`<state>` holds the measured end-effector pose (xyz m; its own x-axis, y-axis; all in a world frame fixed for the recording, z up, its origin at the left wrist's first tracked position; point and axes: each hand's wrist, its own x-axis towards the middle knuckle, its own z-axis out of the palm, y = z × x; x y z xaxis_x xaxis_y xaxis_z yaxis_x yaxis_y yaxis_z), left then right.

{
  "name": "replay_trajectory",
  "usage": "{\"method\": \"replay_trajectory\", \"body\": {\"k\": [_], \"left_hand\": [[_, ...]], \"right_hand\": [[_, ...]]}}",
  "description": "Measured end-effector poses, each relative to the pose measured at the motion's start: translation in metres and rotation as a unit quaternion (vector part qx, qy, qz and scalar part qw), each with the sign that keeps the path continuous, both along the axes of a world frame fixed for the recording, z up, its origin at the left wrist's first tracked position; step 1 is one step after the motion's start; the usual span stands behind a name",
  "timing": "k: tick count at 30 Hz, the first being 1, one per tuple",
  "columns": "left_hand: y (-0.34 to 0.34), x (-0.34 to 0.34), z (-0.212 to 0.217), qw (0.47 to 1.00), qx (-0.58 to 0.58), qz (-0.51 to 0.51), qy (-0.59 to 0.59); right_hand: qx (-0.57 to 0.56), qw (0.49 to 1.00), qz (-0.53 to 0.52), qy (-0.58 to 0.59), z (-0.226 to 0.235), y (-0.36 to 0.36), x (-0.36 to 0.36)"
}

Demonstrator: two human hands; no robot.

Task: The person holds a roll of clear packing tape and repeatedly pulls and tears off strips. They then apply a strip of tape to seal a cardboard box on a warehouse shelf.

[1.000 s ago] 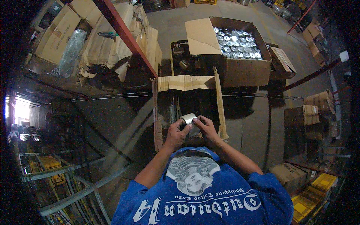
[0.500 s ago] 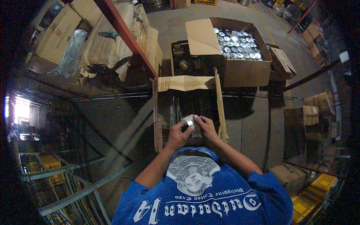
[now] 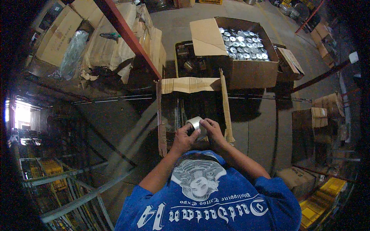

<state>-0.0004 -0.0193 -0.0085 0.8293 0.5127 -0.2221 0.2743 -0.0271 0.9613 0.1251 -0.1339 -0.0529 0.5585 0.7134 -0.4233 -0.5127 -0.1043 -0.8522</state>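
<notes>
**Holding a small metal part over the open carton**

Gripping from both sides, we have a small silvery cylinder (image 3: 195, 123) pinched between our hands above the open box (image 3: 190, 85) in front of us. Our left hand (image 3: 184, 138) closes on it from about seven o'clock, fingers curled against its lower side; our right hand (image 3: 211, 130) clamps from four o'clock, fingertips over its top edge. Two hands on so small a piece suggest we want it steady and turned toward us, probably to look it over.

The box stands with its flaps folded out, so its dark inside is reachable straight below the cylinder. At one o'clock, well apart, a bigger carton (image 3: 246, 73) sits open and packed with shiny round pieces (image 3: 241, 40) in rows, near enough to reach. At eleven o'clock a red beam (image 3: 129, 36) crosses flattened cardboard (image 3: 111, 42).
</notes>
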Motion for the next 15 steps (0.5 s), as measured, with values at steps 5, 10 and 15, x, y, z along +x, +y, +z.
{"method": "replay_trajectory", "body": {"k": [5,10,15], "left_hand": [[0.004,-0.003,-0.002,0.998,-0.006,-0.015,0.059],[0.005,-0.002,0.001,1.000,-0.022,-0.012,0.018],[0.003,-0.001,0.005,0.999,-0.004,-0.013,0.043]], "right_hand": [[0.039,0.999,0.016,0.029,-0.009,-0.003,0.001],[0.056,0.998,0.012,0.035,-0.014,-0.005,0.000],[0.057,0.996,-0.005,0.063,-0.010,-0.004,-0.002]]}}
